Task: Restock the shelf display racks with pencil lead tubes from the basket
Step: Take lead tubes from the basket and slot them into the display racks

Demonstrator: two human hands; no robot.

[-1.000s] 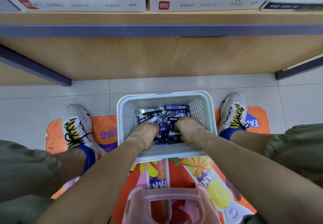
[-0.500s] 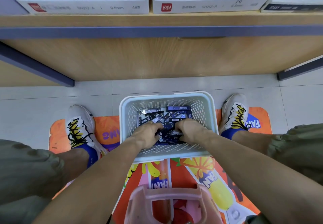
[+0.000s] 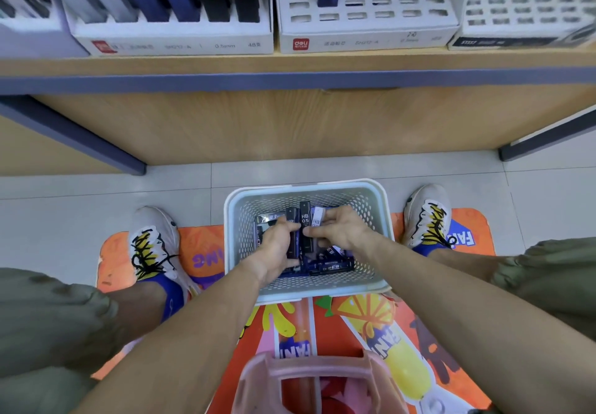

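2 hands are being kept inside the basket [image 3: 380, 216], which is sitting on the floor mat [image 3: 338, 323] between 2 shoes. A dark tube [image 3: 291, 236] is being gripped upright by the left hand [image 3: 278, 245], with the fingers curled round it. 2 more tubes are being pinched upright by the right hand [image 3: 342, 228]: a black one marked HB 0.5 [image 3: 305, 220] and a paler one [image 3: 316, 218] just to its right, the fingers being clamped together on them. The held tubes are being kept side by side above the loose tubes [image 3: 329, 266], which are lying flat across the basket floor.

On the far shelf [image 3: 290, 62], 3 racks are being shown in a row. The left rack [image 3: 174, 34] is being filled with upright blue and black tubes marked HB 0.5. The middle rack [image 3: 364, 16] is being occupied only along its far rows, its near slots being left open. The right rack [image 3: 522, 3] is too blurred for its contents to be told.

At the near edge, a pink stool [image 3: 309, 378] is being seen on the mat.
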